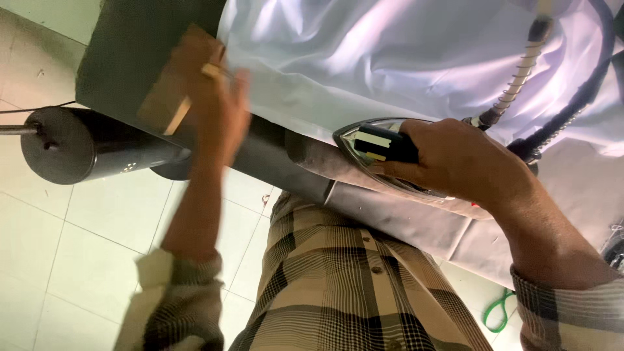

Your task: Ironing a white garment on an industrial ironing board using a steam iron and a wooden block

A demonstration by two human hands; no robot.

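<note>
Steam iron (374,146) sits at the near edge of the grey padded ironing board (390,214), just beside the white cloth (390,58) spread over it. Our right hand (455,159) is closed around its dark handle, two hoses (520,71) trailing off behind. Our left hand (218,97), blurred, grips a wooden block (166,97) against the board's far end, near the cloth's edge. Pale tiled floor (78,240) lies below.

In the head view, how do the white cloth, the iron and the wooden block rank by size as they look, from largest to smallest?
1. White cloth spread over the board, largest by far.
2. Steel-soled iron with black handle, held by the right hand.
3. Pale wooden block in the blurred left hand; it looks close to the iron, so this ranking is unsure.
</note>
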